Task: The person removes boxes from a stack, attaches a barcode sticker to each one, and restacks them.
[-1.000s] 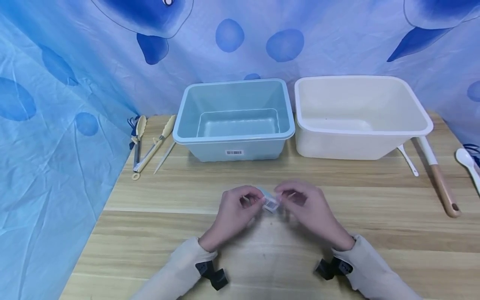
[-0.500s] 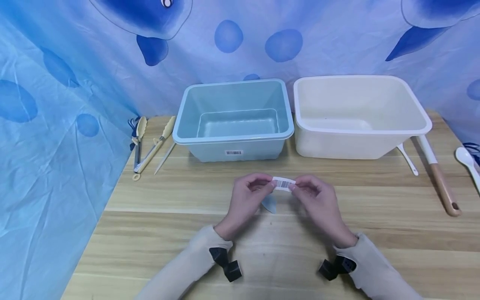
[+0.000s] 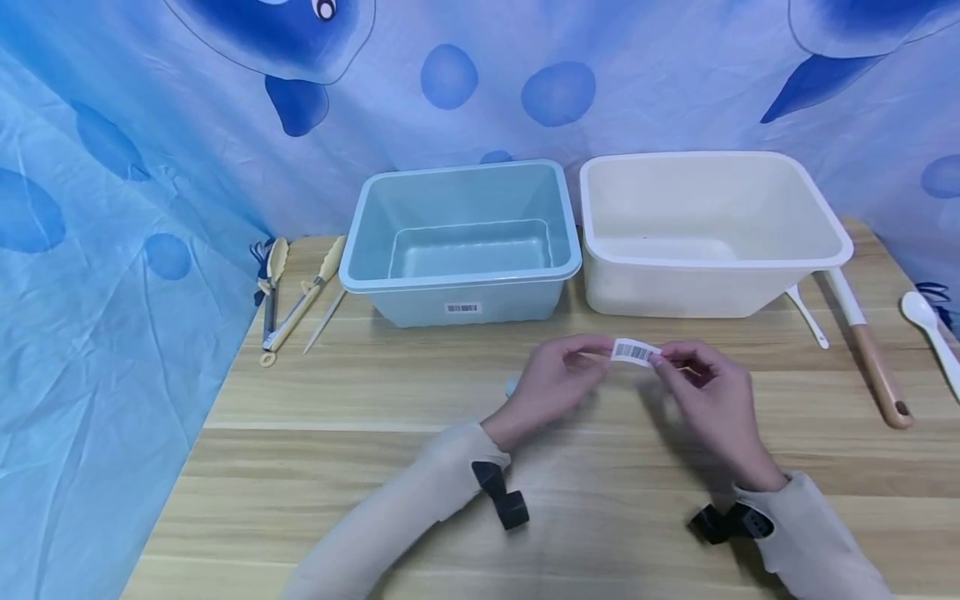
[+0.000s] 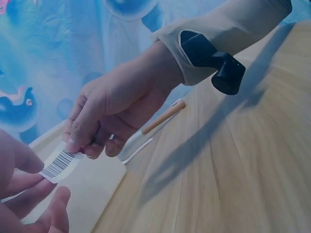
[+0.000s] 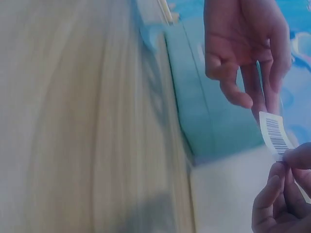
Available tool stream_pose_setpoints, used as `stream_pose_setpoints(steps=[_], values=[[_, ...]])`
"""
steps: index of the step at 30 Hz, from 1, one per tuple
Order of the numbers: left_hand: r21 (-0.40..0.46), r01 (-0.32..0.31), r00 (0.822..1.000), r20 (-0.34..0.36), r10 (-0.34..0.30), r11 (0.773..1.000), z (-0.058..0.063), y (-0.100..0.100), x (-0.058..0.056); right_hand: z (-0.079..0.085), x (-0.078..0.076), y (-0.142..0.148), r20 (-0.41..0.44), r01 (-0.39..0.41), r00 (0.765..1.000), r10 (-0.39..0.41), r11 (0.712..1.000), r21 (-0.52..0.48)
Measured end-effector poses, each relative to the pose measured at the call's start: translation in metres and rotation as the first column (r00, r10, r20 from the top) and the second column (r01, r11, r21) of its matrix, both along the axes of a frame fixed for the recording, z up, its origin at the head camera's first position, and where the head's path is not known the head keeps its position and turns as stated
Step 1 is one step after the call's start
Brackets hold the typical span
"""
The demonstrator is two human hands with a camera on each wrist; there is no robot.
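Note:
My right hand (image 3: 708, 396) pinches one end of a small white barcode label (image 3: 634, 352) between thumb and fingers. The label is slightly bowed, its printed bars showing in all views. My left hand (image 3: 558, 375) reaches from the other side with fingers extended. In the left wrist view the left fingertips (image 4: 41, 187) lie right at the label's free end, with the thumb apart. The right wrist view also shows those straight fingers meeting the label's edge. Beside the left wrist a small light-blue piece (image 3: 512, 387) peeks out, mostly hidden.
Behind the hands stand a light-blue bin (image 3: 461, 283), with a barcode label on its front, and a white bin (image 3: 675, 287). Tongs (image 3: 303, 304) lie at the left; a wooden-handled utensil (image 3: 877, 367) and white spoon (image 3: 926, 321) lie right. A patterned blue curtain hangs behind.
Both hands have come together over the table and moved right with the label. The left hand's pinch has loosened into extended fingers, while the right hand keeps its pinch.

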State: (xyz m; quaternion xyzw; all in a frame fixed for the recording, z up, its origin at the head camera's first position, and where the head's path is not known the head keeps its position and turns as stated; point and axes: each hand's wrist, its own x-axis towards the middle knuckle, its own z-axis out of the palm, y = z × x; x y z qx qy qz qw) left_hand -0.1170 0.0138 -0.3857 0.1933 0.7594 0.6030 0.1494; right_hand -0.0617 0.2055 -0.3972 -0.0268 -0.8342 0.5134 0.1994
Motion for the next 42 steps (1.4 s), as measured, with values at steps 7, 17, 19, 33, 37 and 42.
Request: stream_pose_setpoints(steps=[7,17,19,33,37,42], values=[[0.005,0.069,0.998,0.016,-0.069,0.998,-0.001,0.034,-0.009,-0.001,-0.009,0.030,-0.041,0.070,0.997,-0.069,0.997,0.037],[-0.014,0.063,0.998,0.003,-0.063,0.998,-0.008,0.071,-0.023,-0.004,-0.032,0.059,-0.046,0.118,0.992,-0.115,0.992,0.052],[-0.009,0.057,0.998,0.011,-0.057,0.998,-0.009,0.076,-0.026,-0.004,-0.036,0.062,-0.046,0.128,0.991,-0.126,0.991,0.048],[-0.032,0.019,1.000,0.016,-0.019,0.999,-0.010,0.089,-0.033,-0.006,-0.050,0.066,-0.046,0.167,0.985,-0.164,0.984,0.065],[-0.028,0.017,1.000,0.012,-0.017,0.999,-0.012,0.090,-0.035,-0.006,-0.053,0.067,-0.055,0.159,0.986,-0.155,0.985,0.069],[-0.031,0.016,1.000,-0.010,-0.017,0.999,-0.014,0.092,-0.036,-0.006,-0.055,0.069,-0.053,0.158,0.987,-0.154,0.984,0.083]])
